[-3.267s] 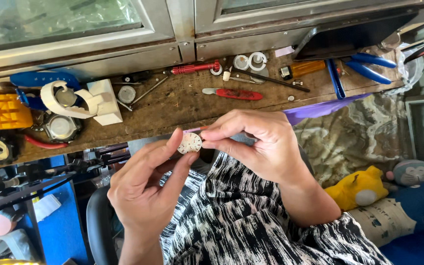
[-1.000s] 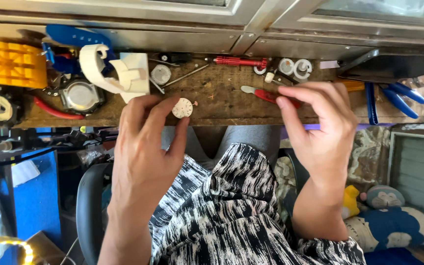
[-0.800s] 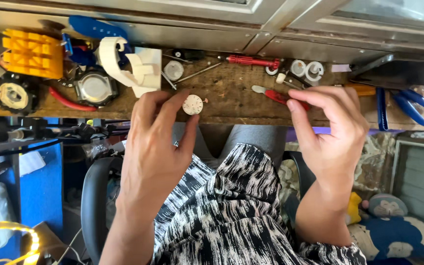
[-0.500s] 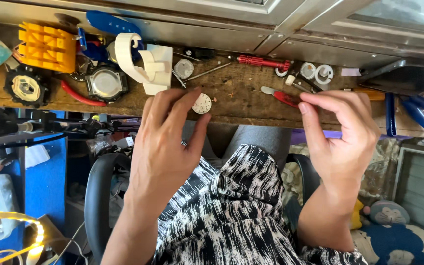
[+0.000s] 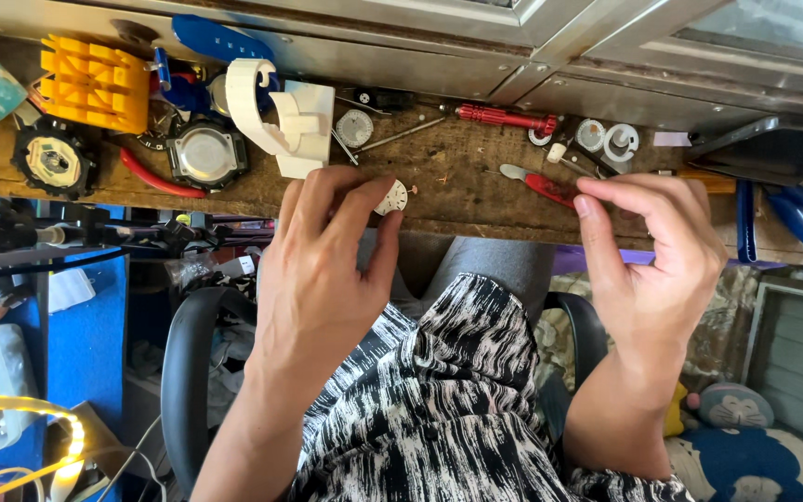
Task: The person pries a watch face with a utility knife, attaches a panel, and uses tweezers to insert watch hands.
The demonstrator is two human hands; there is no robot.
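left hand (image 5: pixel 322 270) pinching round white dial (image 5: pixel 391 197)

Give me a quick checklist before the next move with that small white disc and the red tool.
1. Disc held: ok, pinched at the left hand's fingertips, over the bench.
2. Disc face readable: cannot tell, too small and partly covered by fingers.
3. Right hand free: ok, it looks empty, fingers curled, close to the red tool.
4. Red tool reachable: ok, it lies flat on the bench just left of the right fingertips, nothing on top of it.
5. Small white rings out of the way: ok, they sit further back, behind the tool.
6. Bench edge risk: not ok, the disc is held near the front edge, above the lap.
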